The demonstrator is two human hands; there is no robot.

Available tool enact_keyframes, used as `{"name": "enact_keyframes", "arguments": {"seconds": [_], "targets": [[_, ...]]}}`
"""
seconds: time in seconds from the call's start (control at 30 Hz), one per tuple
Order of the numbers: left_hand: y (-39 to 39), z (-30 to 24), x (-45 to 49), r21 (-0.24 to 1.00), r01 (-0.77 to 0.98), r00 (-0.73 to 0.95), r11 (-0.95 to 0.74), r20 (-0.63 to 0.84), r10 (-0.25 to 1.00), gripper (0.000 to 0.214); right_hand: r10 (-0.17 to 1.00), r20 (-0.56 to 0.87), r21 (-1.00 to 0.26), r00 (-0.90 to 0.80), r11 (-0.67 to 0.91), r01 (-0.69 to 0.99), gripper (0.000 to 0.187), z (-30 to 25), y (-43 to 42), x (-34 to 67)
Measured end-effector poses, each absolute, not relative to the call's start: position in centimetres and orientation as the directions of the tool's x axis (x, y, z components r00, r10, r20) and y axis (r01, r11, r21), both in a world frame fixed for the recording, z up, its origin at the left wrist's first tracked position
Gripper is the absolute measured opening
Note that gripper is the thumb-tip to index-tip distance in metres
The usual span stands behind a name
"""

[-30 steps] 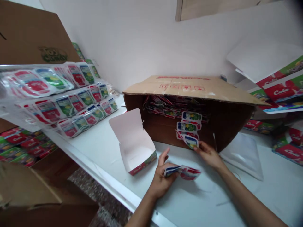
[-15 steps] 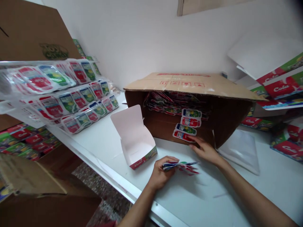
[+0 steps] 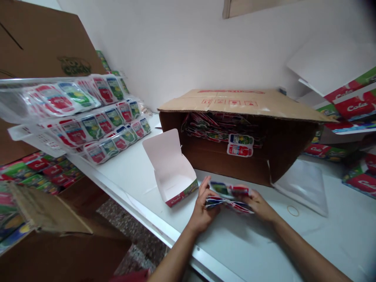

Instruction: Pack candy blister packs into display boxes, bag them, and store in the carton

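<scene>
Out of the carton (image 3: 211,103) beyond the right hand (image 3: 260,204) has come its pinched packet pair (image 3: 225,189), just above the stack (image 3: 229,204) the left hand (image 3: 202,211) grips; contact is blurred, but squaring edges would help.

- Two hands: one left hand (image 3: 202,207) and one right hand (image 3: 261,205), both gripping one bundle of packets (image 3: 240,208), its layers too blurred to count.
- One joined pair of packets (image 3: 239,150), a green and a red, beyond the grip.
- One small open box (image 3: 178,178), left of the grip.
- One tipped carton (image 3: 235,102), beyond the grip.
- One rubber band (image 3: 288,207) and one clear bag (image 3: 307,190), right of the grip.
- Three rows of packets (image 3: 113,119), well left of the grip.
</scene>
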State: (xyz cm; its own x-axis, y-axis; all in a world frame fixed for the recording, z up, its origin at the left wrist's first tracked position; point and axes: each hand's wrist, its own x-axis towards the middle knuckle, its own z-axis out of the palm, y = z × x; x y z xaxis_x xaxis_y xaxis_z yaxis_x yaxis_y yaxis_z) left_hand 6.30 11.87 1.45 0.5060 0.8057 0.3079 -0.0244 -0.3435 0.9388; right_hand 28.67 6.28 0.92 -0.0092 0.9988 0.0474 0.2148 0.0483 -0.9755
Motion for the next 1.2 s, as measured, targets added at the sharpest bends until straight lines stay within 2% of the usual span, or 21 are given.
{"name": "enact_keyframes", "arguments": {"seconds": [0.07, 0.13, 0.17, 0.2, 0.23, 0.27, 0.3, 0.33, 0.37, 0.4, 0.47, 0.5, 0.63, 0.77, 0.8, 0.87, 0.93, 1.03, 1.1, 1.2], "targets": [[11.6, 1.4, 6.3, 0.968, -0.105, 0.517, -0.230, 0.251, 0.818, 0.039, 0.995, -0.021, -0.998, -0.094, -0.016, 0.057, 0.043, 1.0, 4.7, 27.5], [11.5, 1.5, 6.4, 0.978, -0.184, 0.519, -0.101, 0.184, 0.835, 0.067, 0.979, -0.043, -0.996, -0.200, -0.057, -0.067, 0.060, 1.2, 3.8, 27.2], [11.5, 1.7, 6.4, 0.980, -0.193, 0.527, -0.058, 0.153, 0.836, 0.074, 0.967, -0.045, -0.993, -0.251, -0.071, -0.094, 0.072, 1.4, 3.8, 27.5], [11.5, 1.9, 6.4, 0.984, -0.176, 0.540, -0.041, 0.131, 0.831, 0.073, 0.960, -0.046, -0.995, -0.276, -0.068, -0.072, 0.082, 1.6, 4.3, 27.9], [11.6, 2.2, 6.4, 0.988, -0.147, 0.555, -0.056, 0.129, 0.822, 0.063, 0.965, -0.049, -0.999, -0.258, -0.041, 0.037, 0.088, 1.9, 5.1, 28.7], [11.6, 2.4, 6.4, 0.988, -0.121, 0.572, -0.096, 0.149, 0.807, 0.048, 0.980, -0.046, -0.977, -0.195, -0.004, 0.213, 0.089, 2.2, 6.4, 29.6], [11.7, 2.6, 6.4, 0.983, -0.111, 0.592, -0.145, 0.182, 0.785, 0.033, 0.995, -0.020, -0.910, -0.100, 0.023, 0.414, 0.084, 2.5, 8.0, 30.6], [11.8, 2.8, 6.3, 0.976, -0.116, 0.606, -0.184, 0.216, 0.766, 0.022, 0.999, 0.042, -0.768, 0.016, 0.022, 0.640, 0.076, 2.8, 10.0, 31.6], [11.8, 2.9, 6.3, 0.971, -0.129, 0.615, -0.199, 0.236, 0.753, 0.016, 0.991, 0.090, -0.674, 0.099, -0.013, 0.739, 0.075, 2.9, 12.0, 32.7], [11.7, 2.9, 6.3, 0.972, -0.138, 0.622, -0.189, 0.234, 0.747, 0.016, 0.983, 0.118, -0.618, 0.144, -0.041, 0.785, 0.083, 3.0, 14.1, 33.6], [11.6, 2.8, 6.2, 0.986, -0.120, 0.647, -0.120, 0.169, 0.744, 0.020, 0.972, 0.121, -0.547, 0.200, -0.103, 0.831, 0.097, 2.6, 17.6, 35.1], [11.6, 2.6, 6.1, 0.991, -0.102, 0.654, -0.090, 0.135, 0.744, 0.020, 0.972, 0.107, -0.518, 0.209, -0.125, 0.846, 0.098, 2.3, 18.8, 35.6], [11.5, 2.2, 5.9, 0.994, -0.077, 0.652, -0.075, 0.108, 0.750, 0.016, 0.990, 0.038, -0.409, 0.139, -0.112, 0.906, 0.093, 1.1, 18.8, 35.3], [11.6, 2.7, 5.9, 0.991, -0.050, 0.645, -0.126, 0.128, 0.753, 0.015, 0.999, 0.024, -0.306, -0.032, 0.038, 0.951, 0.091, 0.8, 13.5, 33.4], [11.7, 2.9, 5.9, 0.990, -0.043, 0.646, -0.135, 0.130, 0.752, 0.014, 0.996, 0.047, -0.273, -0.078, 0.088, 0.958, 0.081, 0.9, 12.1, 33.0], [11.7, 3.1, 6.0, 0.989, -0.045, 0.654, -0.138, 0.133, 0.744, 0.014, 0.982, 0.113, -0.239, -0.149, 0.173, 0.955, 0.049, 1.2, 9.9, 32.4], [11.8, 3.0, 6.1, 0.983, -0.059, 0.645, -0.172, 0.169, 0.745, 0.015, 0.970, 0.191, -0.331, -0.149, 0.207, 0.921, 0.036, 1.6, 8.3, 32.0], [11.9, 2.3, 6.1, 0.952, -0.053, 0.584, -0.303, 0.275, 0.764, 0.015, 0.973, 0.225, -0.655, -0.050, 0.189, 0.731, 0.036, 2.7, 6.7, 31.2], [11.9, 1.8, 6.1, 0.935, -0.028, 0.558, -0.353, 0.307, 0.771, 0.015, 0.990, 0.141, -0.841, -0.029, 0.135, 0.525, 0.037, 3.6, 5.6, 30.3], [11.8, 1.2, 6.1, 0.956, -0.065, 0.562, -0.286, 0.272, 0.781, 0.026, 0.994, -0.022, -0.964, -0.110, 0.008, 0.265, 0.040, 4.7, 3.6, 29.0]]}}
